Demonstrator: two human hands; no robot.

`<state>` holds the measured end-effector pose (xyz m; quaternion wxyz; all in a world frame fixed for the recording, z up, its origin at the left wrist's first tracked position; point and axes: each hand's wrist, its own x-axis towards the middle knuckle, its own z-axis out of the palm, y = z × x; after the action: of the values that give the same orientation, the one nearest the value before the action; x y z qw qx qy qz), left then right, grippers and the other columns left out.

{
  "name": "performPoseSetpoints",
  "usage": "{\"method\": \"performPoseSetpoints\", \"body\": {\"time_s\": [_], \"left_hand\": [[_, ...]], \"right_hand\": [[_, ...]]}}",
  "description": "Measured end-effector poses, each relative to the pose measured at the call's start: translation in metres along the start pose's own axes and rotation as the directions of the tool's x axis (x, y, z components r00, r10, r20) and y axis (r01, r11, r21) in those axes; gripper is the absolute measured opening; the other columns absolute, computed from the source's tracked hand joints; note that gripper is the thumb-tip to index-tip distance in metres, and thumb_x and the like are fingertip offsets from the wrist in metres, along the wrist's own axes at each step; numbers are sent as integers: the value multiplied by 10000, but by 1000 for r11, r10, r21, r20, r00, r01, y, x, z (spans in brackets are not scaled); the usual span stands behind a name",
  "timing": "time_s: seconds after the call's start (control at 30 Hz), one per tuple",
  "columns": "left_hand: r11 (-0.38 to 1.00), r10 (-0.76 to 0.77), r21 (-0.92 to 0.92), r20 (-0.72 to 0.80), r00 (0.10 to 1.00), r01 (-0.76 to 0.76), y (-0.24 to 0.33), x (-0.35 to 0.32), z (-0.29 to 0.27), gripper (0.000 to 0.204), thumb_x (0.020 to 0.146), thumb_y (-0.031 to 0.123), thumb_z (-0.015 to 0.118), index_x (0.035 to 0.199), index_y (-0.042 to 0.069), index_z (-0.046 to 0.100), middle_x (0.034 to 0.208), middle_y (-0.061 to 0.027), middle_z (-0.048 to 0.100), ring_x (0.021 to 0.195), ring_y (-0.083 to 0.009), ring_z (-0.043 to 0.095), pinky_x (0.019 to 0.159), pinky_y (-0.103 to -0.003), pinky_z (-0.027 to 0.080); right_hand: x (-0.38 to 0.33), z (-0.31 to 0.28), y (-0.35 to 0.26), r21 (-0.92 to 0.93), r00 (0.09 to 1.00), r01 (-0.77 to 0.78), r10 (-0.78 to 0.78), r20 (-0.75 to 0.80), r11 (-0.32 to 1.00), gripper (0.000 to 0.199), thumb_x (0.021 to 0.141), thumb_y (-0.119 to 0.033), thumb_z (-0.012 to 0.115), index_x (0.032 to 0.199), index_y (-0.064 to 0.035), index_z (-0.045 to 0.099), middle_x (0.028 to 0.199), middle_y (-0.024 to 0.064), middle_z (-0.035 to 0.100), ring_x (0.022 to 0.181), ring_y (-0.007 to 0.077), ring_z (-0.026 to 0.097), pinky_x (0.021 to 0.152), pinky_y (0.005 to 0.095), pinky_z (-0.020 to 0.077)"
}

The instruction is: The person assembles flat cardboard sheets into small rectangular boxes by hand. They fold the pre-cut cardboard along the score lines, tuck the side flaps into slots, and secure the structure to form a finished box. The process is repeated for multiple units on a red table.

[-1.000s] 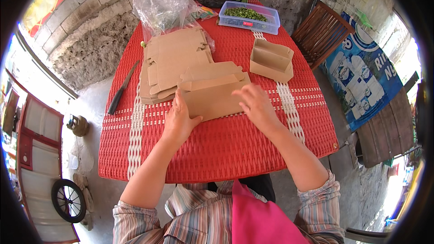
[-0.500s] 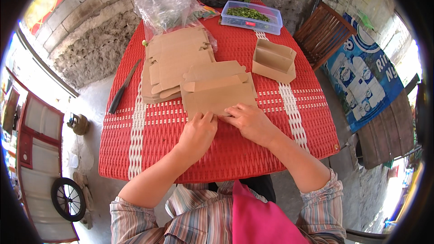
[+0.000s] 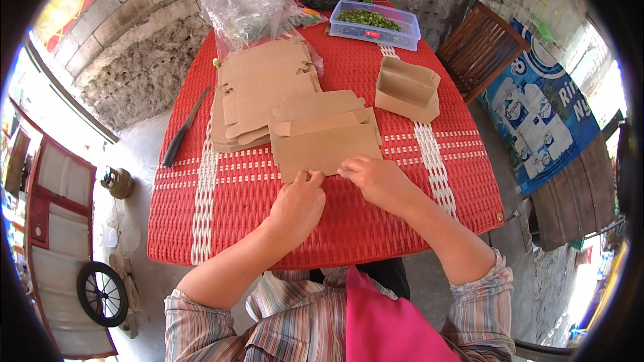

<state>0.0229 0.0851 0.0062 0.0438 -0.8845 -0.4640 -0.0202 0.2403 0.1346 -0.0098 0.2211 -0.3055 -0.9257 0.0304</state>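
The partly folded cardboard piece (image 3: 329,151) lies on the table (image 3: 362,234) straight ahead of both hands, its long axis running left to right and rising slightly toward the right. Its near long edge faces the person; the far side, with a narrow raised flap, points away. Both hands are at that near edge and about equally close: the left hand (image 3: 300,204) meets it left of the middle, the right hand (image 3: 376,182) just right of the middle, with a small gap between the fingertips.

The right hand comes in slanting from the lower right, back of the hand up, thumb and fingertips closed in a pinch on the edge. The left hand slants in from the lower left with fingers curled and bunched at the edge; its thumb is mostly hidden, so I cannot tell whether it grips.

Beyond the piece to the left is a stack of flat cardboard (image 3: 261,87), near it; to the right, apart, stands an open box (image 3: 406,104).
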Motion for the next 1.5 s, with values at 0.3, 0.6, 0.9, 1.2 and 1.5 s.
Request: {"method": "performPoseSetpoints", "body": {"time_s": [0.3,0.6,0.9,1.2,1.5], "left_hand": [[988,-107,-109,44,993,111,-7,-10,-3,83,778,-4,600,786,-38,675,1070,-135,595,1057,-317,594,816,-391,575],[873,-333,-458,-311,890,167,-44,1,11,183,822,33,641,1000,-8,624,1031,-162,579,996,-370,592,836,-472,511],[431,-671,-829,-32,741,355,-76,14,11,489,854,143,740,1275,-26,558,1023,-115,626,975,-214,606,878,-343,501],[-77,-450,-996,-8,893,-47,-90,4,-7,222,964,119,668,1144,-4,628,992,-7,676,925,-79,596,868,-265,482],[-198,-190,-975,-58,980,-97,-89,-8,-7,548,893,273,775,1308,-3,547,1158,-61,653,1079,-133,601,962,-305,472]], "right_hand": [[-21,-14,17,17,978,-181,178,106,983,249,865,13,581,1083,5,702,1136,103,672,1054,295,654,866,388,562],[-40,-19,41,244,953,-280,301,-49,928,293,879,43,563,1135,-11,693,1151,95,654,1054,276,658,918,378,533],[-35,-14,45,296,881,-391,447,-155,872,598,855,-160,771,1367,0,506,1350,160,498,1296,343,488,1064,408,441],[-33,-25,45,496,901,-344,429,-66,797,598,779,-180,843,1309,-68,588,1442,126,528,1366,280,468,1180,436,319],[-36,-24,44,785,811,-403,581,69,470,351,893,-61,722,1236,-66,644,1319,79,641,1201,194,606,1069,359,449]]}}
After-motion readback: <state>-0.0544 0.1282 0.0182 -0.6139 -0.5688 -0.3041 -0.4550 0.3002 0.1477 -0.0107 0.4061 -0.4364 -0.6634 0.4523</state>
